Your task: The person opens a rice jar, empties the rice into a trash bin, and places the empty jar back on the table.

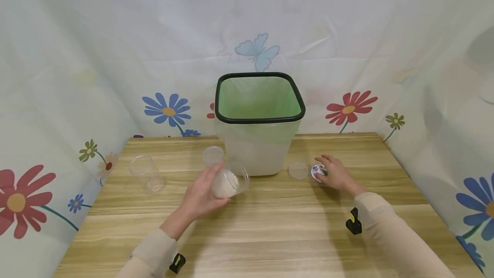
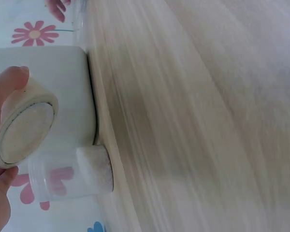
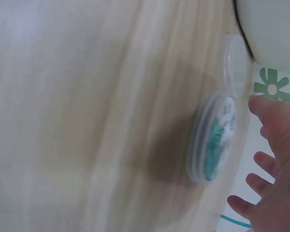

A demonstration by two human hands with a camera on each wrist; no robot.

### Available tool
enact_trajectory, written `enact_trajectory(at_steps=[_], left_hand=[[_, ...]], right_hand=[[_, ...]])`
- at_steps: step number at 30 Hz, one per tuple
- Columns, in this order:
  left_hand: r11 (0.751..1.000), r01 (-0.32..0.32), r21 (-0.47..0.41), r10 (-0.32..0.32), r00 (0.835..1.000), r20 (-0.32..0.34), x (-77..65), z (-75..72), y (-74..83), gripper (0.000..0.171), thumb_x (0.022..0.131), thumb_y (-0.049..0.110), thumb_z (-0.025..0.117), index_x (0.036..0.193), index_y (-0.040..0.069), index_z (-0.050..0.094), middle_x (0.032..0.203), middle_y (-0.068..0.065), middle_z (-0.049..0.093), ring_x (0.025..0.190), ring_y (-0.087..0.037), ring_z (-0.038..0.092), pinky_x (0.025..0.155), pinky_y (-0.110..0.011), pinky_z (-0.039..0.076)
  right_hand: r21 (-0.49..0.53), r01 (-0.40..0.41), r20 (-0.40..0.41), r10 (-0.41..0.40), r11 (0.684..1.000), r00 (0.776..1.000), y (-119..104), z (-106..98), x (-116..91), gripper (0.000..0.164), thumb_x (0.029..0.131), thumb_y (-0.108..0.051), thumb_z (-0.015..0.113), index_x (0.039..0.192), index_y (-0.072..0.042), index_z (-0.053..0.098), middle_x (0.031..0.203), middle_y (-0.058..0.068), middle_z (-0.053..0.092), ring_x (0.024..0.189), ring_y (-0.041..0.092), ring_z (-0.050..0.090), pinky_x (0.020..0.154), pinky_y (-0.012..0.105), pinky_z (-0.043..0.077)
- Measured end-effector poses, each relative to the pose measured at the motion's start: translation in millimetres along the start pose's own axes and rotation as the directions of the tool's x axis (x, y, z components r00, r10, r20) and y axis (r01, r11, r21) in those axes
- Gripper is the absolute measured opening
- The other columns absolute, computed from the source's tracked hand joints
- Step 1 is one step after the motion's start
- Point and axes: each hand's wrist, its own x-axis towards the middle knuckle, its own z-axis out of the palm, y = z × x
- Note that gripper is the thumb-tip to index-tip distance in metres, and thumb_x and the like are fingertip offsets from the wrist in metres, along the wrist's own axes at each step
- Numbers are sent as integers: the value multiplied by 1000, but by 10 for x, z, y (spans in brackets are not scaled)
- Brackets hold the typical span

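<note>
The left hand is gripping a clear jar of white grains, holding it tilted in front of a bin. The right hand is hovering, its grip wide, close to a patterned lid; a clear lid is lying beside that. A second jar is standing by the bin, a third jar farther left on the surface.

Smooth clear plastic jar, wood-grained tabletop with soft sheen

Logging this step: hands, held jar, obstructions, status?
Left hand holds clear jar, tilted, white contents inside. Right hand near printed disc, fingers spread. Bin beyond jar, possible obstacle.
</note>
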Motion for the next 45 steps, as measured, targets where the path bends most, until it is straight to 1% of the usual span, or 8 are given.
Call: enact_trajectory(at_steps=[5, 11, 14, 19, 29, 38, 41, 45], left_hand=[[1000, -7, 3, 7, 1000, -12, 6, -89, -38, 94, 55, 32, 86, 135, 12, 40, 121, -10, 52, 102, -26, 55, 78, -43, 52], [998, -61, 23, 62, 997, -36, 44, -206, -79, 95, 54, 32, 86, 135, 9, 40, 123, -10, 51, 105, -27, 54, 84, -43, 51], [996, -86, 25, 87, 995, -47, 64, -275, -81, 95, 54, 30, 86, 134, 7, 40, 122, -11, 52, 106, -28, 54, 85, -44, 50], [994, -91, 61, 94, 994, -52, 91, -394, -73, 95, 55, 32, 86, 134, 7, 40, 119, -14, 54, 102, -29, 55, 80, -43, 52], [995, -33, 95, 36, 999, -32, 178, -614, -121, 95, 55, 30, 86, 134, 6, 38, 123, -15, 53, 106, -32, 54, 81, -46, 52], [992, 11, 124, -7, 1000, -28, 291, -849, -240, 97, 56, 29, 87, 135, 5, 35, 125, -20, 50, 107, -35, 52, 80, -49, 51], [990, 29, 136, -26, 999, -27, 334, -932, -273, 98, 57, 28, 86, 135, 4, 34, 123, -21, 49, 105, -35, 52, 80, -50, 51], [983, 65, 172, -60, 998, -34, 394, -1024, -298, 97, 57, 28, 86, 135, 3, 33, 121, -22, 48, 102, -36, 52, 77, -51, 51]], right_hand=[[-7, 33, -3, -33, 999, 999, -49, -129, 60, 52, 84, -15, 65, 127, 6, 46, 125, 35, 44, 113, 54, 42, 94, 64, 34], [-28, 61, -11, -61, 998, 998, -83, -254, 156, 52, 85, -18, 63, 128, 6, 45, 122, 33, 48, 111, 50, 46, 92, 61, 38], [-39, 41, 2, -41, 998, 999, -94, -312, 199, 55, 87, -21, 62, 131, 5, 42, 123, 33, 46, 111, 49, 47, 91, 60, 40], [-26, -2, 39, 3, 1000, 999, -117, -431, 262, 59, 88, -22, 59, 136, 4, 36, 130, 33, 40, 115, 49, 44, 93, 61, 38], [-51, 38, 3, -38, 998, 999, -232, -712, 405, 59, 88, -20, 60, 135, 4, 36, 127, 34, 43, 111, 49, 46, 90, 60, 41], [-72, 15, 64, -10, 997, 998, -374, -972, 519, 62, 89, -25, 58, 138, 3, 32, 132, 33, 40, 117, 48, 43, 92, 61, 40], [-64, 18, 76, -13, 998, 997, -427, -1059, 574, 61, 90, -25, 56, 138, 4, 32, 129, 32, 45, 114, 46, 47, 91, 59, 41], [-52, 22, 88, -17, 998, 996, -521, -1182, 648, 58, 91, -24, 55, 137, 5, 33, 120, 31, 54, 103, 42, 57, 87, 54, 46]])
